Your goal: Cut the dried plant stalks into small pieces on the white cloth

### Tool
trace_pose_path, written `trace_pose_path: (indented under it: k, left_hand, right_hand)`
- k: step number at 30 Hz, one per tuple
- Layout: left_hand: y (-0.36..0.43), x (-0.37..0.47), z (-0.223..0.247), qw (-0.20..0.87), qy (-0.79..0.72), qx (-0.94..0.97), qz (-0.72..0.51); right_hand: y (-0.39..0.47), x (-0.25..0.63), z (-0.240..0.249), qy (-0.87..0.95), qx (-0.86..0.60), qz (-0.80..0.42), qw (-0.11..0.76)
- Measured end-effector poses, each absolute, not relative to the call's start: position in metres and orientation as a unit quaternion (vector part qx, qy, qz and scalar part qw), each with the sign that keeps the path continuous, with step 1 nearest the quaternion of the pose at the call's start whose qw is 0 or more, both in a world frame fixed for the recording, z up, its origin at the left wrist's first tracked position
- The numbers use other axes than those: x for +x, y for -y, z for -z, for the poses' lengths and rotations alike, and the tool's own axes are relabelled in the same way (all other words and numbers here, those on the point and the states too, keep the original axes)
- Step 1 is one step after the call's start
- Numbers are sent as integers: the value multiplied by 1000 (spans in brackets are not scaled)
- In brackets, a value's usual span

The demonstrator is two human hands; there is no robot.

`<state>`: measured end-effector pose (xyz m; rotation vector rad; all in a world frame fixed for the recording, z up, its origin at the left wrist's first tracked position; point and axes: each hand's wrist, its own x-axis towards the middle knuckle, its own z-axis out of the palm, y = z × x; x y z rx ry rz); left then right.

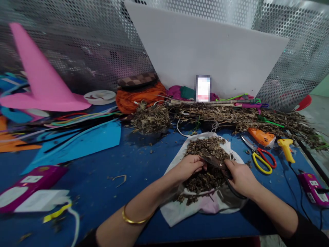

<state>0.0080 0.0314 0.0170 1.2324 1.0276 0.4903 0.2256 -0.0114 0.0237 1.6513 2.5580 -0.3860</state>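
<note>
We see the right hand (241,176) gripping partly hidden black-handled scissors (219,164) above crumbled dry leaves (205,182); whether the curled left hand (189,167) beside the blades (211,161) holds anything, we cannot tell.

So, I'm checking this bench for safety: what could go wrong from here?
The dark scissors in the right hand have their blades close to the left hand, so a slip might nick its fingers. The crumbled leaves heaped on the white cloth could scatter if it were tugged. The yellow glue gun lies near dried stems; whether it is hot cannot be seen, but if so, it might scorch them.
</note>
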Motion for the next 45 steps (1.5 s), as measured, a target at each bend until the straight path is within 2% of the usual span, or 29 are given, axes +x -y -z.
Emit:
trace_pose_path:
  k: [4,18,25,34,45]
  left_hand:
    - [-31,8,-18,664,-454,556,-210]
    - [-32,7,-18,673,-460,544,-200]
    - [-31,9,-20,658,-458,568,-186]
    - [-31,6,-20,639,-453,567,-254]
    - [-32,9,-10,621,-439,608,-226]
  right_hand:
    - [12,224,-21,-836,538,107,15]
    - [11,225,-18,-830,543,119,44]
    - [10,225,-17,-832,545,103,24]
    - [9,227,-28,-816,566,112,-16]
    - [11,224,-26,-831,543,123,-3]
